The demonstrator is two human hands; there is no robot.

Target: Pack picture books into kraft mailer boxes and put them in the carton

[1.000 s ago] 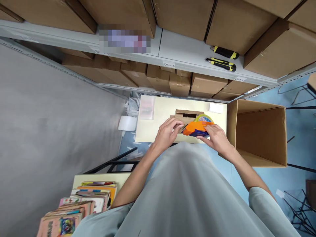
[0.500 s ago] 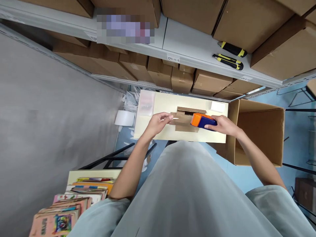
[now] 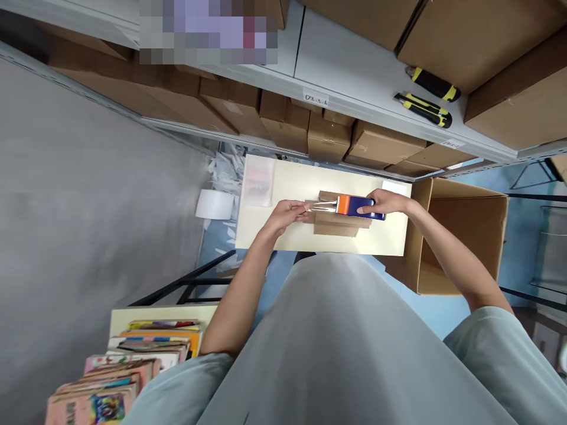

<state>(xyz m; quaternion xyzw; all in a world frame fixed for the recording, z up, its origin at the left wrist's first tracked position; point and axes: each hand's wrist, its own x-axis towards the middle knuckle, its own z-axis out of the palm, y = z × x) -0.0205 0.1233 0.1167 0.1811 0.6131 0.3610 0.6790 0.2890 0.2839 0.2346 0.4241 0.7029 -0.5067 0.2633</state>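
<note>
In the head view, the handwritten label [image 3: 316, 97] on the shelf edge [image 3: 349, 115] starts "D2-5" (its last character is unclear); another, farther right, is too small to read. Lettering on the books [image 3: 115, 378], stacked on a second bench [image 3: 119, 319] at lower left, is likewise illegible, and a pixelated patch [image 3: 208, 35] hides something on the shelf.

Two utility knives [image 3: 434, 84] lie on that shelf among cartons. A large open carton [image 3: 463, 230] stands just beside the right edge of the main bench [image 3: 287, 239]; a translucent sheet [image 3: 259, 182] lies at its far left corner, and the right hand partly covers a white item [image 3: 396, 188] at its far right corner.

The person's right hand [image 3: 383, 202] grips the orange-and-navy tape dispenser [image 3: 351, 205] above a brown cardboard box [image 3: 339, 224], midway along the bench. The left hand's fingers [image 3: 297, 208] pinch the clear tape [image 3: 322, 206] stretched from it.
</note>
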